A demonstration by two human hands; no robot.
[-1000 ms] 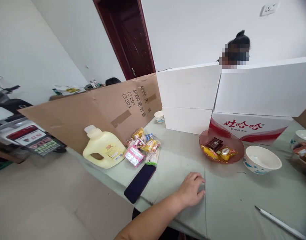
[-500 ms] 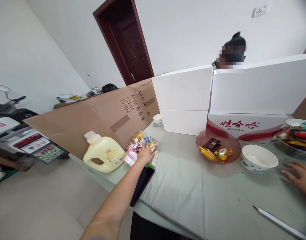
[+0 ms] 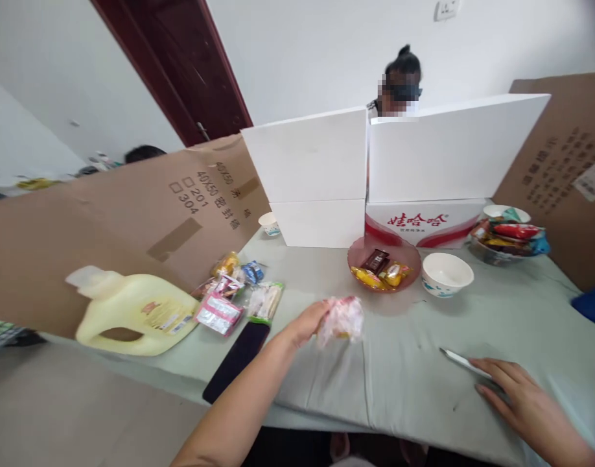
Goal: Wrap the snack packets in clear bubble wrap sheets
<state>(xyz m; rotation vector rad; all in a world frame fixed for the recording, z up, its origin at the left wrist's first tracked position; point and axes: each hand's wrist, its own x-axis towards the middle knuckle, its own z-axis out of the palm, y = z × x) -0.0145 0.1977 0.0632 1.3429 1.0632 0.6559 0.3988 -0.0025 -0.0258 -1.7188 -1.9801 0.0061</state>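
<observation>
My left hand (image 3: pixel 313 323) is closed on a snack packet (image 3: pixel 343 319) in crinkled, clear-and-pink wrapping, held above the table in front of the pink glass bowl (image 3: pixel 358 279). Yellow-wrapped snacks and a dark brown packet lie in that bowl. At the right, my right hand (image 3: pixel 514 392) rests low over the table with a white pen (image 3: pixel 465 362) between thumb and fingers, its dark tip pointing left. Beside the pink bowl stands a white paper bowl (image 3: pixel 447 275). A pile of wrapped snacks (image 3: pixel 224 288) lies to the left, near a dark phone (image 3: pixel 236 363).
A pale yellow jug (image 3: pixel 137 314) stands at the left edge. White boxes (image 3: pixel 317 162) and a cardboard panel (image 3: pixel 181 201) wall off the back, with a person (image 3: pixel 402 81) behind. Another snack-filled bowl (image 3: pixel 501 253) sits at the right; a small paper cup (image 3: pixel 269 224) stands far left.
My left hand has left the snack pile and moved right, carrying a packet. My right hand has come nearer and taken the pen. The view has turned to the right.
</observation>
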